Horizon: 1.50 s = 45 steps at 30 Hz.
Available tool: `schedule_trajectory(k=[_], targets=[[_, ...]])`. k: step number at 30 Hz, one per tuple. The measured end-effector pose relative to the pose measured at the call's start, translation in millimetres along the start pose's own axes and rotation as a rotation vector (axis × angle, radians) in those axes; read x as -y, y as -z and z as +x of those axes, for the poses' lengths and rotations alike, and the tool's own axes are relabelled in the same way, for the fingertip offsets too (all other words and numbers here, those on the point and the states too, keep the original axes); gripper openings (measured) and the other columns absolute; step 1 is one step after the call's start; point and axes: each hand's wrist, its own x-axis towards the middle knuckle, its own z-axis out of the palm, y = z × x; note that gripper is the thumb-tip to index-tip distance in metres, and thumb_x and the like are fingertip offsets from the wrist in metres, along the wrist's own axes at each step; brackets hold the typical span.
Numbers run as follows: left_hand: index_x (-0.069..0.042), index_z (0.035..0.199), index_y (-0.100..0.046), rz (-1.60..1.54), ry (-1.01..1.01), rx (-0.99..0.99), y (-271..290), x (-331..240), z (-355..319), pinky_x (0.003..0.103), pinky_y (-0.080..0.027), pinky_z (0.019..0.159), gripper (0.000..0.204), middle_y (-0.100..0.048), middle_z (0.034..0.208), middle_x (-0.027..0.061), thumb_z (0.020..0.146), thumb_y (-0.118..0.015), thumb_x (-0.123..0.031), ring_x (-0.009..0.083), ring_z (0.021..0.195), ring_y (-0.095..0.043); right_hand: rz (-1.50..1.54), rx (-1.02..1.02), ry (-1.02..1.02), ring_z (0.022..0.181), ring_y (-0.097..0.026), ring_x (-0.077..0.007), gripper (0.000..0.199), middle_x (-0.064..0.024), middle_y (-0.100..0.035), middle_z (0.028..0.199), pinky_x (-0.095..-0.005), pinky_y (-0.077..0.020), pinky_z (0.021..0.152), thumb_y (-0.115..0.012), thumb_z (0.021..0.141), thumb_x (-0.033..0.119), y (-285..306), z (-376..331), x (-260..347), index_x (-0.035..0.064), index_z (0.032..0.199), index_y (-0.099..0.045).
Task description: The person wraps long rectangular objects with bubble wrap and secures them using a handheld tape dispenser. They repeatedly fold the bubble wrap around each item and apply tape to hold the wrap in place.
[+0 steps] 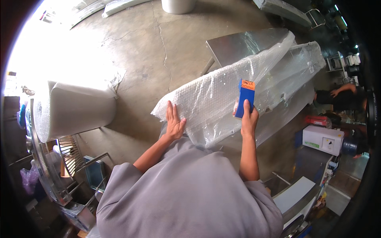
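Observation:
A long piece wrapped in clear bubble wrap (206,93) stretches from in front of me toward the far right. My left hand (174,123) lies flat on its near left end, fingers stretched out and together. In my right hand (249,119) is a flat, oblong blue object (246,99) with an orange label across its far end. My thumb presses on its face, and it is held above the wrap; its exact kind I cannot make out. Beyond the wrap, a bare metal sheet (238,45) sticks out from under the loose film.
A big roll of bubble wrap (79,109) stands at the left, beside metal racks (71,154). Another white roll (178,4) is at the far edge. At the right are a white box (322,139), a bench (295,194) and another person (341,97). The concrete floor (139,51) is cracked.

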Motion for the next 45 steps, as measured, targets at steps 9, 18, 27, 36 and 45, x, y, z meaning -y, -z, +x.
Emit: schedule_trajectory(k=[9, 18, 27, 36, 45], targets=[[-0.004, 0.153, 0.036, -0.31, -0.184, 0.16, -1, 30, 9, 0.057, 0.006, 0.124, 0.105, 0.037, 0.158, 0.035, 0.104, -0.051, -0.039, 0.0479, 0.151, 0.029, -0.411, -0.341, 0.104, 0.086, -0.069, -0.0366, 0.044, -0.0221, -0.071, 0.095, -0.0464, -0.0525, 0.078, -0.065, 0.101, 0.038, 6, -56, -41, -0.0054, 0.109, -0.067], [0.008, 0.152, 0.025, -0.087, -0.531, 0.863, 50, 99, 42, 0.065, -0.015, 0.122, 0.1, 0.032, 0.139, 0.0591, 0.107, -0.043, -0.049, 0.0743, 0.141, 0.007, -0.313, -0.784, -0.013, 0.079, -0.069, -0.0274, 0.039, -0.0185, -0.071, 0.091, -0.0413, -0.053, 0.073, -0.067, 0.101, 0.033, -77, -176, -33, -0.0048, 0.107, -0.065], [0.025, 0.15, -0.003, 0.177, -0.468, 0.981, 49, 81, 43, 0.061, -0.019, 0.122, 0.116, 0.015, 0.141, 0.064, 0.097, -0.06, -0.061, 0.0746, 0.142, 0.001, -0.371, -0.987, -0.11, 0.088, -0.073, -0.0325, 0.042, -0.0212, -0.073, 0.101, -0.0406, -0.0557, 0.077, -0.069, 0.1, 0.032, -171, -266, -37, -0.0038, 0.121, -0.064], [0.025, 0.15, -0.001, 0.262, -0.434, 1.092, 72, 63, 50, 0.057, -0.018, 0.124, 0.119, 0.016, 0.143, 0.0624, 0.096, -0.059, -0.064, 0.0738, 0.142, -0.004, -0.647, -0.936, 0.078, 0.098, -0.071, -0.0439, 0.058, -0.028, -0.068, 0.117, -0.0489, -0.0573, 0.083, -0.069, 0.098, 0.041, -129, -226, -43, -0.0051, 0.13, -0.056], [0.035, 0.14, 0.009, 0.239, -0.334, 1.059, 51, 74, 40, 0.062, -0.015, 0.123, 0.133, 0.018, 0.136, 0.0662, 0.093, -0.06, -0.069, 0.0757, 0.14, 0.004, -0.786, -0.763, 0.331, 0.118, -0.059, -0.0425, 0.053, -0.0287, -0.057, 0.127, -0.0485, -0.0507, 0.097, -0.076, 0.093, 0.035, -38, -85, -49, -0.0093, 0.117, -0.059]])
